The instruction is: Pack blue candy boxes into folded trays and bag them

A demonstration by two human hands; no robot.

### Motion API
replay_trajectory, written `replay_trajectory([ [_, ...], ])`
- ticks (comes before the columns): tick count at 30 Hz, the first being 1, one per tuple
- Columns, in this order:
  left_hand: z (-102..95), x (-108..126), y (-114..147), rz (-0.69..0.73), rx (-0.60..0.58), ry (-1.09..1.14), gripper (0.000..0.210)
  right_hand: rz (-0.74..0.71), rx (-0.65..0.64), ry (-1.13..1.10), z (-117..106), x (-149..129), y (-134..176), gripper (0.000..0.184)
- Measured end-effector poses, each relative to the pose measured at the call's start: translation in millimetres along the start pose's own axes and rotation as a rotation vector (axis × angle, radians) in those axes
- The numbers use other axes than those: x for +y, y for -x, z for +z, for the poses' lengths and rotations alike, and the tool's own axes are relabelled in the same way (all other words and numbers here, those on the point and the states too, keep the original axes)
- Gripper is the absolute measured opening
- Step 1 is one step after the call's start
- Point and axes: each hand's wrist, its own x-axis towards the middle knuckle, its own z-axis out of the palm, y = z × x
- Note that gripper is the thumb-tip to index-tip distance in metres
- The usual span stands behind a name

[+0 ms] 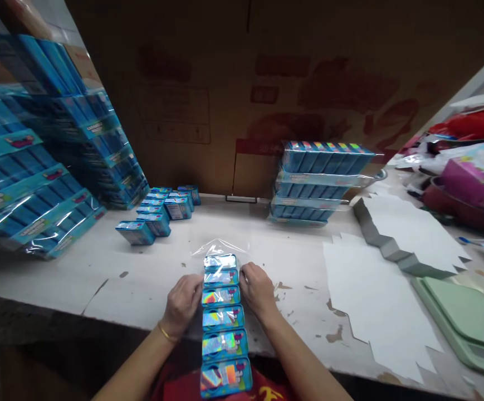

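Observation:
A row of several small blue boxes (224,317) with shiny labels lies lengthwise before me, its near end over the table's front edge. A clear plastic bag (220,246) covers the row, and its loose flap spreads out beyond the far end. My left hand (183,301) is closed at the row's left side, thumb and curled fingers against the bag's edge near the far boxes. On the opposite side, my right hand (258,287) is likewise closed with its fingertips on the bag's edge. The exact grip of the fingertips is partly hidden.
Loose blue boxes (154,217) stand at the back left. Tall stacks of wrapped packs (37,184) rise at far left, and another stack (317,184) is back right. A large carton (208,94) forms the back. Stepped white card sheets (375,301) and a green scale (467,317) lie right.

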Motion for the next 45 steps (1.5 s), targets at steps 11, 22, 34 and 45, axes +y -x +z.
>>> replay_trajectory([
  [11,2.2,0,-8,-0.49,-0.206,0.054,0.029,0.62,0.012,-0.683,-1,50,-96,0.045],
  [22,4.1,-14,10,-0.169,-0.261,-0.141,0.02,0.698,0.056,-0.801,19,51,-125,0.033],
  [34,16.1,-4,-3,-0.564,-0.29,0.059,0.022,0.172,-0.069,-0.347,-5,9,4,0.027],
  [45,14.9,-4,-10,-0.323,-0.208,-0.049,0.025,0.068,0.018,-0.136,8,3,-9,0.018],
])
